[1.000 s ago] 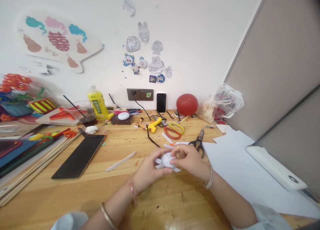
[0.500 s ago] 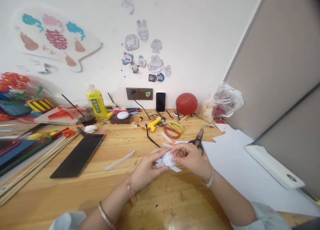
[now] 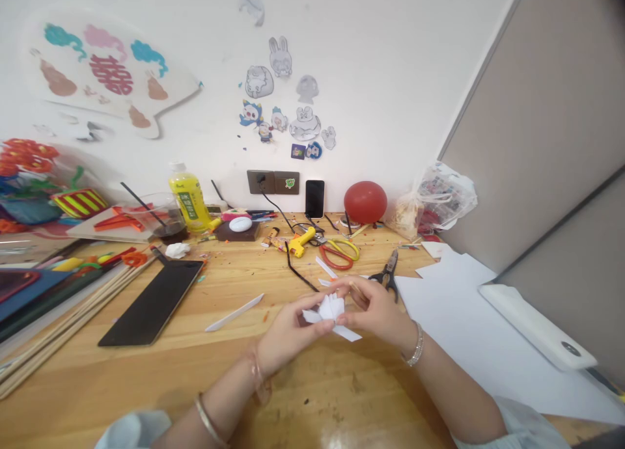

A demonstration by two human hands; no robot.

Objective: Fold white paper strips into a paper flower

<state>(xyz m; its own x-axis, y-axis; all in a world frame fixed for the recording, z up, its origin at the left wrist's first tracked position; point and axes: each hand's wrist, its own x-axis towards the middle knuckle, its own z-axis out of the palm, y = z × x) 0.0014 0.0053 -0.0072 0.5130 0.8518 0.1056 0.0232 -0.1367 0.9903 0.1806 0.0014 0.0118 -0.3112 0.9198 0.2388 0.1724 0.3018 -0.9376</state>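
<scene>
A small folded white paper piece with strips sticking out is held up between both hands over the wooden table. My left hand grips it from the left, thumb below and fingers above. On the right side, my right hand pinches it with thumb and fingertips. A thin wooden stick is tucked in the right hand's fingers, partly hidden. Just behind the hands lie white paper strips and black-handled scissors. Another paper strip rests left of my left hand.
White paper sheets and a long white device cover the right side. A black tablet and wooden rods lie left. Behind are a yellow glue gun, red-and-yellow scissors, a red balloon and a drink bottle.
The paper piece has turned slightly in my hands, so more of its folded face shows. The right hand's fingers have shifted a little on it, the stick still in them.
</scene>
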